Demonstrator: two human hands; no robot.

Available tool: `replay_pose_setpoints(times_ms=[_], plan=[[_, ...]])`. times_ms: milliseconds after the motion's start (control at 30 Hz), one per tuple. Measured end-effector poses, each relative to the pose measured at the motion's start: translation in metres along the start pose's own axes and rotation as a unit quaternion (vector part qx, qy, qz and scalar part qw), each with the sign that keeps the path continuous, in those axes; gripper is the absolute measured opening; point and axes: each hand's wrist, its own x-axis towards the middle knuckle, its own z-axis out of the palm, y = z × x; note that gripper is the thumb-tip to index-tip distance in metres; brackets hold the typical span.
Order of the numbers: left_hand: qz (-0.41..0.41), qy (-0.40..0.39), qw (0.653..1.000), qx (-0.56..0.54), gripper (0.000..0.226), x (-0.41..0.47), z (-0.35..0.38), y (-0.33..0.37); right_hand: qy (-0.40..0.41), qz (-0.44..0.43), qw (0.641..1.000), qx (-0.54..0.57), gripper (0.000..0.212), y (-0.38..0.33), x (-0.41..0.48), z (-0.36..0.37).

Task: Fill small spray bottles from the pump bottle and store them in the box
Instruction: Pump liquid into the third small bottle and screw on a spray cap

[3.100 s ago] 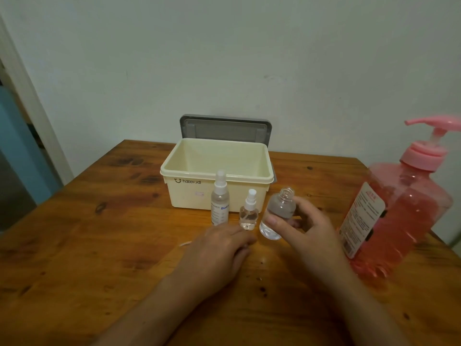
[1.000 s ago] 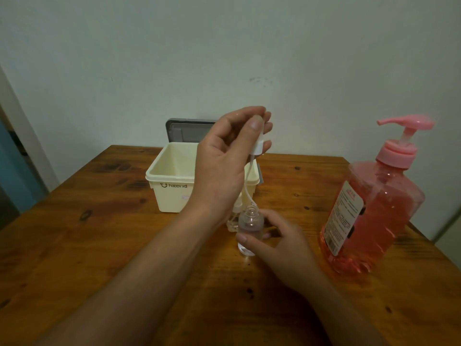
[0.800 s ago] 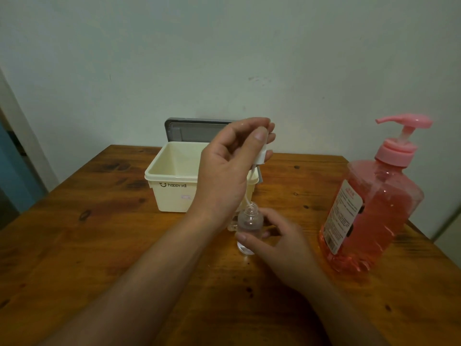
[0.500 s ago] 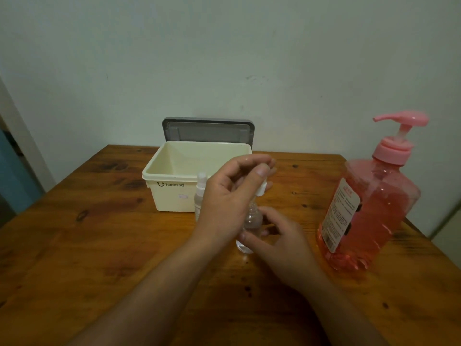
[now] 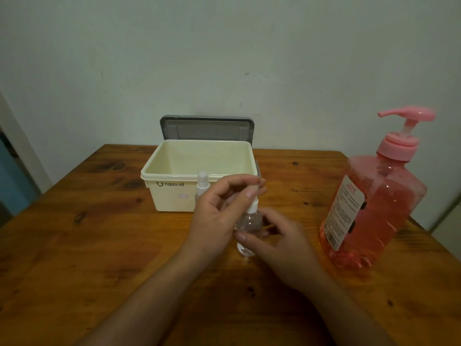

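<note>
Well, over on the left of the wooden table [image 5: 99,245] the cream box [image 5: 172,196] stood open with its grey lid [image 5: 207,128] upright behind it. A capped spray bottle [image 5: 202,182] waited just in front of its wall. My left hand [image 5: 217,218] pinched the white spray head [image 5: 252,205] between thumb and fingertips, set on the neck of the small clear bottle [image 5: 248,224]. That bottle stood on the table in front of the box, and my right hand [image 5: 284,248] was curled round its body to steady it. Well apart on the right stood the pink pump bottle [image 5: 369,208], with neither hand on it.

To do this step well, I judged, the head had to sit square on the neck before any turning. The right hand should keep the body still and upright while the left twisted gently until snug — a crooked thread would likely leak in the box.

A second before, my left hand had been raised high, the head held well above the open neck with its dip tube hanging down — now it had come down onto the neck and the tube was out of sight. The right hand's hold had not changed.
</note>
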Motion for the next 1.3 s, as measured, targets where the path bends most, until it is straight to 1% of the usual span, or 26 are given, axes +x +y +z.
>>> replay_pose_setpoints(times_ms=[100,200,267,433,567,667,800,933,1067,1167,1300], plan=[[-0.013,-0.022,1.000,-0.006,0.030,-0.001,-0.005,-0.001,-0.008,0.004,1.000,0.012,0.042,0.000,0.000,0.001],[-0.015,-0.025,1.000,0.011,0.037,0.000,-0.011,-0.002,-0.019,0.011,1.000,0.014,0.045,-0.001,-0.002,0.001],[-0.023,-0.023,0.999,0.002,0.040,0.001,-0.013,-0.002,-0.018,0.013,1.000,0.010,0.047,-0.001,-0.002,0.001],[-0.041,-0.023,0.999,-0.008,0.036,0.001,-0.018,-0.004,-0.017,0.016,1.000,-0.001,0.045,-0.002,-0.001,0.002],[-0.038,-0.017,0.998,0.040,0.035,-0.002,-0.020,-0.004,-0.009,0.012,1.000,0.008,0.044,-0.003,-0.001,0.002],[-0.042,-0.016,0.997,0.069,0.039,-0.001,-0.023,-0.005,-0.008,0.004,1.000,0.010,0.044,-0.004,-0.001,0.003],[-0.055,-0.043,0.994,0.080,0.036,-0.002,-0.027,-0.005,-0.009,0.002,1.000,0.004,0.043,-0.004,-0.002,0.002],[-0.075,-0.069,0.992,0.078,0.040,-0.004,-0.026,-0.004,-0.007,0.004,1.000,0.011,0.039,-0.005,-0.002,0.001],[-0.077,-0.060,0.991,0.096,0.038,-0.004,-0.025,-0.006,-0.012,0.002,1.000,0.002,0.045,-0.005,-0.001,0.002],[-0.067,-0.057,0.989,0.116,0.037,-0.004,-0.026,-0.006,-0.013,-0.005,1.000,0.003,0.043,-0.004,-0.002,0.003],[-0.073,-0.064,0.989,0.116,0.037,-0.004,-0.029,-0.005,-0.017,-0.002,1.000,0.002,0.042,-0.003,-0.002,0.002]])
